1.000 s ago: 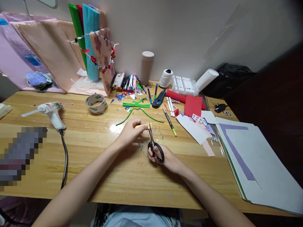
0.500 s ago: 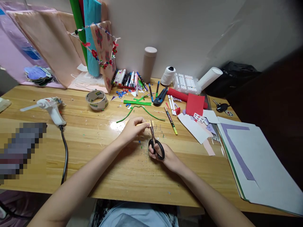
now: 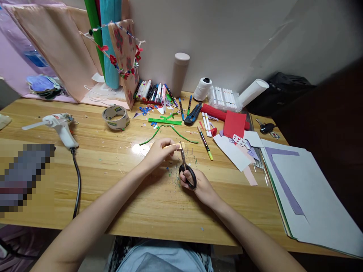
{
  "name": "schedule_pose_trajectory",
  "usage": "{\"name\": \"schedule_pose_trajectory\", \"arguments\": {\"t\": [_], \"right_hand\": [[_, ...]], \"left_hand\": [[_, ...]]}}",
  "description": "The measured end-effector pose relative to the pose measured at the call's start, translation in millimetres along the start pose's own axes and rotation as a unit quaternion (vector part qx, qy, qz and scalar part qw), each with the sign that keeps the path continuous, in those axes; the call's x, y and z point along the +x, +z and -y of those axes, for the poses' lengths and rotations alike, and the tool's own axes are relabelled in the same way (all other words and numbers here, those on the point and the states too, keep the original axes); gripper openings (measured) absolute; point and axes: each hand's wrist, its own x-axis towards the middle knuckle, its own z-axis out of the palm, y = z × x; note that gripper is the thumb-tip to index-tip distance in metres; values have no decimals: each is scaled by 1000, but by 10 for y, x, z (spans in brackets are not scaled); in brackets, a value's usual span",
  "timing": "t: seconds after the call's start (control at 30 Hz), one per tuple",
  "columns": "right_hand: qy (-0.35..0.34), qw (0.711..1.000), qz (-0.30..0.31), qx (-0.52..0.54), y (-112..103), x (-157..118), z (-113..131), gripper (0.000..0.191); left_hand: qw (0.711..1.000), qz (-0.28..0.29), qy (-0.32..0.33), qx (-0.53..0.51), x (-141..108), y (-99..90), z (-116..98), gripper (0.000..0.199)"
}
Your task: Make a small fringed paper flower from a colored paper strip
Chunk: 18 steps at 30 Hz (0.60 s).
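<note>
Between the thumb and fingers of my left hand point(image 3: 160, 153) is a thin pale-orange strip point(image 3: 182, 145), probably paper, its end sticking out to the right. My right hand point(image 3: 195, 183) grips black-handled scissors point(image 3: 189, 178) by their loops. The blades point away from me and meet the strip just beyond my left fingertips; they look nearly closed. Behind my left hand a bent green stem-like strip point(image 3: 181, 136) lies on the wooden table point(image 3: 136, 211), with flat green strips point(image 3: 164, 121) behind it. Small coloured scraps are scattered under both hands.
At the left are a glue gun point(image 3: 61, 130) with a cord and a tape roll point(image 3: 115, 118). Markers point(image 3: 153, 92), a utility knife point(image 3: 193, 114) and a thread spool point(image 3: 202, 90) lie at the back. Paper sheets point(image 3: 320, 181) cover the right; a yellow-tipped marker point(image 3: 204, 143) is nearer.
The scissors blades appear slightly more closed on the strip, and my right hand has shifted a little. My left hand keeps its pinch. The whole view has moved slightly.
</note>
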Motion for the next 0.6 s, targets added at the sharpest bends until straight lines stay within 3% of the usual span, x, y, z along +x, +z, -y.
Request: {"name": "schedule_pose_trajectory", "arguments": {"t": [0.3,0.47,0.6], "right_hand": [[2,1000,-1,13,-12,4,-24,50],[26,995,83,48,-33,-9,-23,56],[24,994,104,24,-50,-28,-16,59]], "left_hand": [[1000,2,-7,-21,-5,3,1,26],[1000,-2,-1,11,1,-8,11,25],[998,-14,26,49,6,-12,8,24]]}}
